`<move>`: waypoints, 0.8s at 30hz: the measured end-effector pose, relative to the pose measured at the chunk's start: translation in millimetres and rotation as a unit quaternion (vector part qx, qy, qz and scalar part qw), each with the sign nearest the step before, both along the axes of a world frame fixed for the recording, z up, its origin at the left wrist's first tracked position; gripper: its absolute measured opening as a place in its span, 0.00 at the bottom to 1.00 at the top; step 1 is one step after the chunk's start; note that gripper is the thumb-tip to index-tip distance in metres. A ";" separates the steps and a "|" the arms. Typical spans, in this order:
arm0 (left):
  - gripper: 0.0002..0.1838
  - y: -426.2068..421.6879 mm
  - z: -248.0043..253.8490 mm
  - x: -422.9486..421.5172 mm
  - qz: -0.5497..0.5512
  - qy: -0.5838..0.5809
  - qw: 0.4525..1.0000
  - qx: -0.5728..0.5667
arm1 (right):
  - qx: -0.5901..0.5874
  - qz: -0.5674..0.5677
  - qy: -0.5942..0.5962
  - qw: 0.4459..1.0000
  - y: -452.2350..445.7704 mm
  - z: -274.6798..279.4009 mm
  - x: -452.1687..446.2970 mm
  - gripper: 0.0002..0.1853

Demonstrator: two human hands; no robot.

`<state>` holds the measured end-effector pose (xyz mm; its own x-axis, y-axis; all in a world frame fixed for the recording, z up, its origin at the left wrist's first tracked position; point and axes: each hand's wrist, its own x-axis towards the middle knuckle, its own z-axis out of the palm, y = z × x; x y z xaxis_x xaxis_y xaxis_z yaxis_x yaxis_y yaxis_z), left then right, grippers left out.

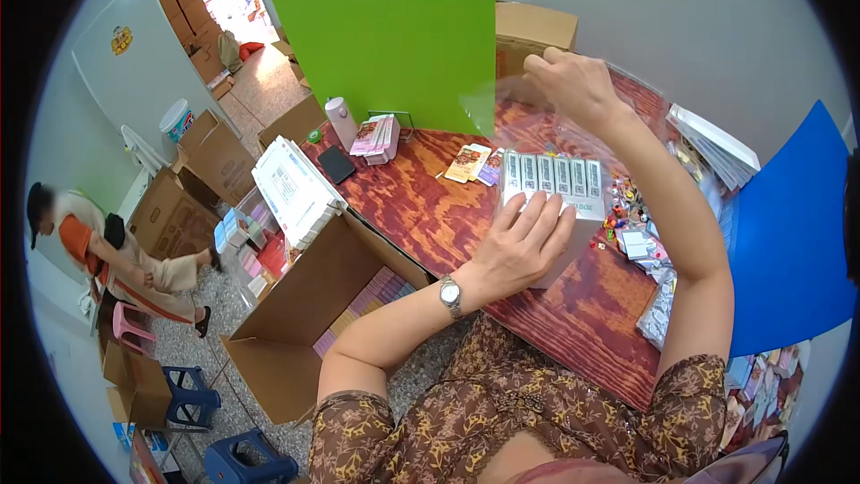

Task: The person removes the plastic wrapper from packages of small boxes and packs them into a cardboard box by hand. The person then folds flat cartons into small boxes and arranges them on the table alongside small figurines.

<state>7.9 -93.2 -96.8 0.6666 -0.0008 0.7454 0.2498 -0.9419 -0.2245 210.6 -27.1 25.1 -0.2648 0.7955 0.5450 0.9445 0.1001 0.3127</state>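
A white box (578, 206) with a row of several small boxes (553, 174) showing at its far side stands on the red wood-patterned table (403, 202). My left hand (527, 242), with a watch at the wrist, lies on the box with its fingers stretched out. My right hand (569, 81) is raised beyond the box, its fingers pinched on clear plastic film (511, 108) that hangs around the box. Printed cards (468, 162) lie left of the box, and small colourful trinkets (627, 206) lie to its right.
An open carton (291, 323) holding small boxes stands left of the table. A green panel (394, 36) rises behind, a blue panel (788, 242) at the right. A pink bottle (341, 124) and a phone (337, 164) are on the table. Another person (116, 251) is at far left near stools.
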 end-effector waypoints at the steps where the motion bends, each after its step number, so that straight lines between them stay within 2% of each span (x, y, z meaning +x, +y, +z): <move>1: 0.30 0.1 -0.4 0.2 0.000 0.001 1.000 -0.002 | 0.003 0.011 0.005 1.000 -0.5 -0.2 2.1 0.08; 5: 0.31 1.3 -1.5 1.5 -0.002 -0.001 1.000 -0.005 | 0.100 0.079 0.052 0.991 1.1 2.3 11.9 0.06; 8: 0.31 1.6 1.1 1.6 -0.001 -0.003 1.000 -0.005 | 0.096 0.126 0.058 0.986 -17.8 13.9 8.2 0.05; 14: 0.33 1.5 4.0 -1.0 0.003 0.015 1.000 -0.001 | 0.093 0.200 -0.015 0.975 -65.3 11.8 -8.3 0.04; 24: 0.24 -2.9 3.1 1.9 0.004 -0.012 1.000 0.005 | 0.059 0.242 -0.054 0.967 -111.1 -0.4 -29.3 0.06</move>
<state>9.8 -96.0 -93.7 0.6482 -0.0024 0.7615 0.2629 -0.9378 -0.2268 181.4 -138.3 24.6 -0.6507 0.4973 0.5738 0.7573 0.4802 0.4426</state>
